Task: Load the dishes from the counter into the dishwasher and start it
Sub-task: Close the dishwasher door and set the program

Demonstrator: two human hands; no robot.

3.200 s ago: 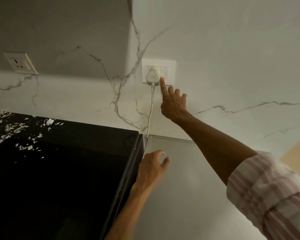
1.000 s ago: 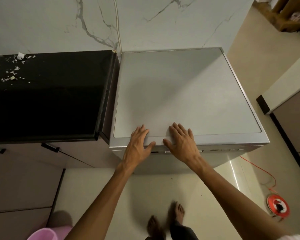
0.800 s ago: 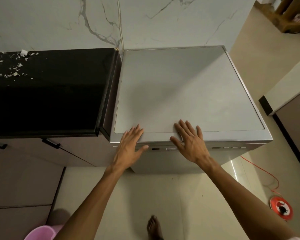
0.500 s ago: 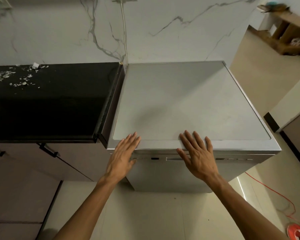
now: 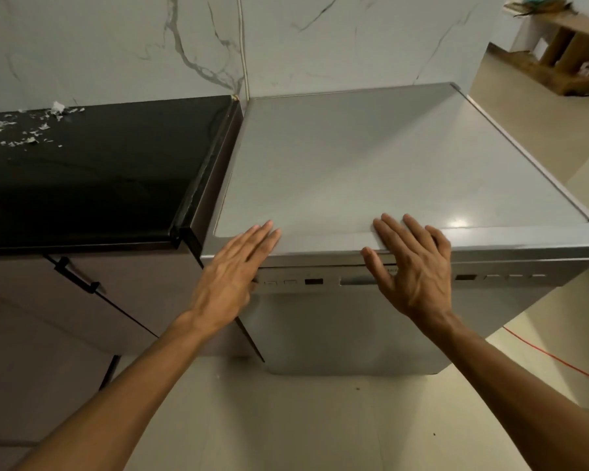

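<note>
1. The silver dishwasher (image 5: 371,171) stands in front of you with its door shut and its flat grey top bare; a control strip (image 5: 320,282) with small buttons and a dark display runs under the front lip.
2. To its left, just beside it, lies the black counter (image 5: 92,171), glossy and dark, with a scatter of pale flakes (image 5: 24,130) near the back-left corner. No dishes show on the part of the counter in view.
3. Behind both rises a white marble-veined wall (image 5: 116,45), and a white cable (image 5: 242,45) runs down it to the seam between counter and dishwasher.
4. Below the counter you see brown cabinet fronts with a black bar handle (image 5: 77,273). The floor is pale tile, an orange cord (image 5: 551,360) trails across it at the right, and a wooden stand (image 5: 558,59) sits in the far room.
5. Your left hand (image 5: 232,273) lies flat with fingers straight and close together, fingertips on the front-left edge of the dishwasher top — it holds nothing.
6. Your right hand (image 5: 412,266) is spread wide, fingers on the front lip and the thumb hanging over the control strip, also gripping nothing.
7. Compared with a second ago, both hands have slid back toward the front edge and moved further apart — the thumbs no longer nearly meet. Your view has also dropped lower, so the dishwasher's front face now shows and your feet have left the frame.
</note>
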